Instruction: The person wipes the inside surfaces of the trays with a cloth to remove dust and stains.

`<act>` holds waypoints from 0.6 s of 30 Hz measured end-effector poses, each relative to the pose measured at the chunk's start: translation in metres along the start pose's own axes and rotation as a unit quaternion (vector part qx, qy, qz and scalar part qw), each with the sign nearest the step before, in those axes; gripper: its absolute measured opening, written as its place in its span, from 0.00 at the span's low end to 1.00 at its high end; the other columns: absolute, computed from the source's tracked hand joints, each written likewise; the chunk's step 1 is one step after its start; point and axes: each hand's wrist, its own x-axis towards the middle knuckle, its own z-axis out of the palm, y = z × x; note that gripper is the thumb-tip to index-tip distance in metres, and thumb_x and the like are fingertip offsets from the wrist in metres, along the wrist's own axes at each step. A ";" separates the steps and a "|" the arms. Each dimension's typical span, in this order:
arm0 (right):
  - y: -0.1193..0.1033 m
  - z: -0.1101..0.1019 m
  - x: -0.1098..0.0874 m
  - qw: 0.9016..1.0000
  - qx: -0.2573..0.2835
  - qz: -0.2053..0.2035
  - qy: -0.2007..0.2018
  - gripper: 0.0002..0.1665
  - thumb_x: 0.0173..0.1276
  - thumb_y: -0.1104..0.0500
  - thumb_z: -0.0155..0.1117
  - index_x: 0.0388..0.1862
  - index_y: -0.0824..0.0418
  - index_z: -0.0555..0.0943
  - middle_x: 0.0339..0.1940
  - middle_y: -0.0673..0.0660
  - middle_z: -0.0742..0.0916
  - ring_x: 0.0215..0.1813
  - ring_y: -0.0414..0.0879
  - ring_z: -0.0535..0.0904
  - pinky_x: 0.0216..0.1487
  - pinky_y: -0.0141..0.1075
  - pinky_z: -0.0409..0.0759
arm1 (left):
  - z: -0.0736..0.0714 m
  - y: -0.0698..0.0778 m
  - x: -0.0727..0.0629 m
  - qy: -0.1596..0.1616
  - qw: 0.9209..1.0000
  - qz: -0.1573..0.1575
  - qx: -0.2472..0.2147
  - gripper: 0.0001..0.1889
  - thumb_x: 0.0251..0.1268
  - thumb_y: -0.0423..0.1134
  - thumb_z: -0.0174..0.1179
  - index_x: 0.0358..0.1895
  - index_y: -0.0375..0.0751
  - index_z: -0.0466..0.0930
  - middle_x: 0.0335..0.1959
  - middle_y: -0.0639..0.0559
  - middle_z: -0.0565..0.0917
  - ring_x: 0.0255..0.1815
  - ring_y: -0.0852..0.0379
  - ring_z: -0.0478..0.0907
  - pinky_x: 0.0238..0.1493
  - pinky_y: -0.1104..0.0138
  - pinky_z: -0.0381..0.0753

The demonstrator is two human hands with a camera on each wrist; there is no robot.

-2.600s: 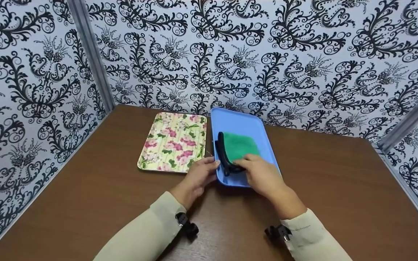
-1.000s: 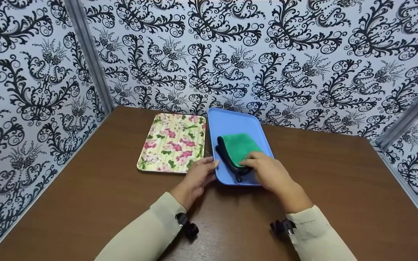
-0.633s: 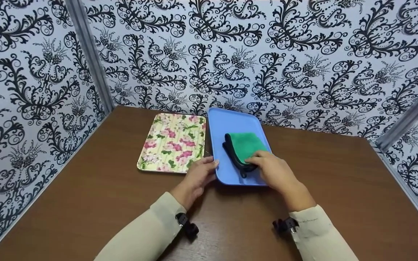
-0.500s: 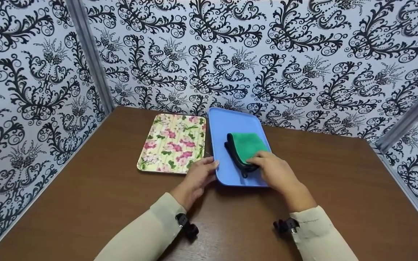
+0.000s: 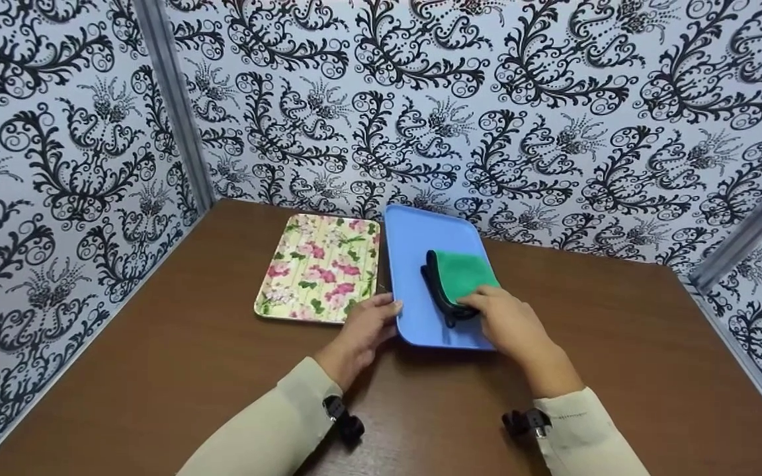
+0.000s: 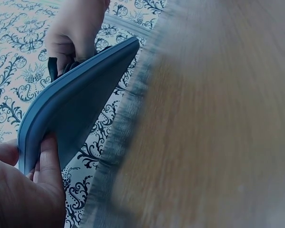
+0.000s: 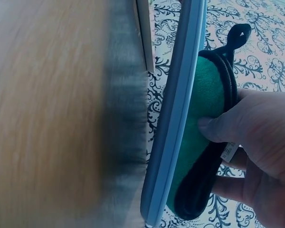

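A blue tray [image 5: 414,264] is held up at a tilt above the table. My left hand [image 5: 369,325] grips its left rim, thumb on the upper side and fingers underneath, as the left wrist view shows. With my right hand [image 5: 512,324] I hold a folded green cloth [image 5: 465,274] with black edging against the tray's upper face, toward its right side. In the right wrist view, the thumb presses the cloth [image 7: 204,95] while the other fingers curl behind it. A black hanging loop [image 7: 239,36] and a small white tag stick out from the cloth.
A flower-patterned tray [image 5: 321,268] lies on the brown table [image 5: 222,370], just left of the blue tray. Patterned walls [image 5: 434,119] stand at the back and both sides. A black wrist camera [image 5: 348,426] sits on each sleeve.
My right hand has slid the cloth across the blue tray from its left side toward the right edge. The left hand keeps its hold on the rim. The whole view has shifted slightly.
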 end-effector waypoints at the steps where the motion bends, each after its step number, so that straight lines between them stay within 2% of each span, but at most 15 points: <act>1: 0.000 -0.001 0.000 1.000 -0.001 0.001 -0.002 0.28 0.66 0.73 0.59 0.55 0.48 0.89 0.49 0.52 0.88 0.51 0.54 0.86 0.41 0.56 0.85 | 0.000 0.000 0.000 0.001 1.000 0.000 0.000 0.26 0.75 0.36 0.60 0.71 0.27 0.71 0.59 0.38 0.83 0.54 0.54 0.80 0.64 0.56 0.81; 13: -0.008 -0.006 0.000 1.000 -0.017 -0.003 -0.018 0.26 0.65 0.73 0.59 0.54 0.49 0.88 0.47 0.52 0.87 0.49 0.55 0.86 0.42 0.56 0.85 | 0.001 0.002 0.001 -0.001 1.000 0.000 -0.002 0.28 0.76 0.35 0.59 0.73 0.26 0.67 0.67 0.32 0.77 0.63 0.48 0.78 0.69 0.52 0.78; 18: -0.013 -0.008 -0.001 0.999 -0.020 -0.012 -0.022 0.26 0.66 0.73 0.58 0.54 0.48 0.88 0.46 0.52 0.87 0.48 0.54 0.85 0.40 0.55 0.84 | 0.000 0.001 0.001 -0.001 1.000 -0.004 -0.007 0.27 0.76 0.35 0.58 0.73 0.27 0.68 0.66 0.33 0.78 0.60 0.50 0.79 0.68 0.53 0.79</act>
